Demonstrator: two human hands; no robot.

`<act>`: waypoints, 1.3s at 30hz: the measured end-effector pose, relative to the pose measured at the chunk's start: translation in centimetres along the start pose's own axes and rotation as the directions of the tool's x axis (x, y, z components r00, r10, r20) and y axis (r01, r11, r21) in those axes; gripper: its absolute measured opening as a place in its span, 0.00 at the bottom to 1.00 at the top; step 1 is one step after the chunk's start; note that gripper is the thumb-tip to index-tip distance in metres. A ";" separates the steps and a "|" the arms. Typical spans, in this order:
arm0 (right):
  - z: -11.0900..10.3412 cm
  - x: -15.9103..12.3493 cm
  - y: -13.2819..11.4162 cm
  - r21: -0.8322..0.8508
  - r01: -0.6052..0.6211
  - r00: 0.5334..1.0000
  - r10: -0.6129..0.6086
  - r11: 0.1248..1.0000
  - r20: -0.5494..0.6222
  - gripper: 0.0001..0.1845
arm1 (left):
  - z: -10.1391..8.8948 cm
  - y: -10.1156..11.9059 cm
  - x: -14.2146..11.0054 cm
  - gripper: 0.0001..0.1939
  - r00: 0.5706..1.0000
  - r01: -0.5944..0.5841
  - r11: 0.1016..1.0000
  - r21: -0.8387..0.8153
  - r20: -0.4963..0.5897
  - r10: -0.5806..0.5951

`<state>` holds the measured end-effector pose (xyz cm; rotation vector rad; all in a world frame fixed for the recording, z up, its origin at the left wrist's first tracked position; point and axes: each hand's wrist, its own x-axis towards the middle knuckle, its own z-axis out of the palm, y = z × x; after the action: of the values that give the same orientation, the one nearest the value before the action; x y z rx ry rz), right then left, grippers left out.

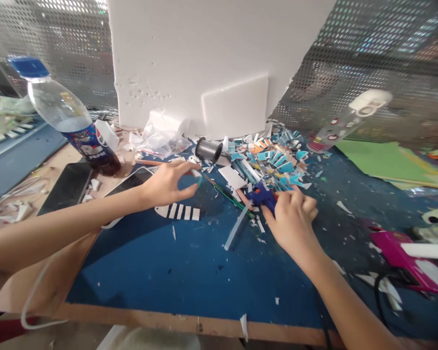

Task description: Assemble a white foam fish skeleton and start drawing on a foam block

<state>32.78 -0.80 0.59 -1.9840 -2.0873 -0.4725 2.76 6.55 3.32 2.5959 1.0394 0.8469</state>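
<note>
My left hand (171, 182) reaches across the blue mat (160, 262), thumb and fingers pinched together near a small white scrap by the metal spool (209, 149); what they hold is too small to name. A row of short white strips (178, 212) lies just below that hand. My right hand (292, 218) is closed around a blue glue gun (262, 197), with a translucent glue stick (238, 224) sticking out of its back toward me. Just beyond the gun lies a heap of blue, white and orange cut pieces (277, 158).
A Pepsi bottle (71, 121) leans at the left beside two phones (70, 187). A white foam block (204, 68) stands at the back with a clear plastic bag (160, 138). A pink glue gun (409, 260) lies at the right, green sheets (387, 160) behind it.
</note>
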 end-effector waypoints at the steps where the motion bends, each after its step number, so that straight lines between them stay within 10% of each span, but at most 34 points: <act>1: -0.1 0.0 0.0 0.014 -0.013 1.000 0.013 1.000 -0.008 0.15 | -0.3 0.3 -0.5 0.15 0.998 0.048 0.997 -0.052 -0.031 -0.050; 12: -1.7 0.5 -1.1 0.409 -0.148 0.979 0.191 0.900 -0.068 0.18 | 1.6 2.0 -6.3 0.16 0.948 0.241 0.890 -0.388 -0.101 -0.301; 18: -4.6 1.3 -5.0 0.940 -0.258 0.964 0.122 0.223 0.236 0.17 | 1.2 1.3 -6.7 0.17 0.956 0.190 0.925 -0.330 -0.151 -0.250; 24: -4.0 0.7 -6.7 0.876 -0.481 0.863 -0.192 -0.027 0.468 0.18 | 1.2 0.7 -7.0 0.19 0.963 0.130 0.972 -0.196 -0.209 -0.171; 29: -3.5 -1.4 -6.9 0.807 -0.589 0.778 -0.242 0.040 0.580 0.22 | 1.3 0.9 -6.9 0.17 0.972 0.040 0.994 -0.097 -0.228 -0.062; 39: -3.0 -3.2 -8.7 0.853 -0.422 0.899 0.024 0.307 0.436 0.14 | 1.2 1.1 -6.6 0.15 0.976 -0.068 0.997 -0.023 -0.207 0.061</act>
<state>24.18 -5.17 1.49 -1.5317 -1.4784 1.0574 0.19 1.22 -0.10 2.5711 0.9888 1.1598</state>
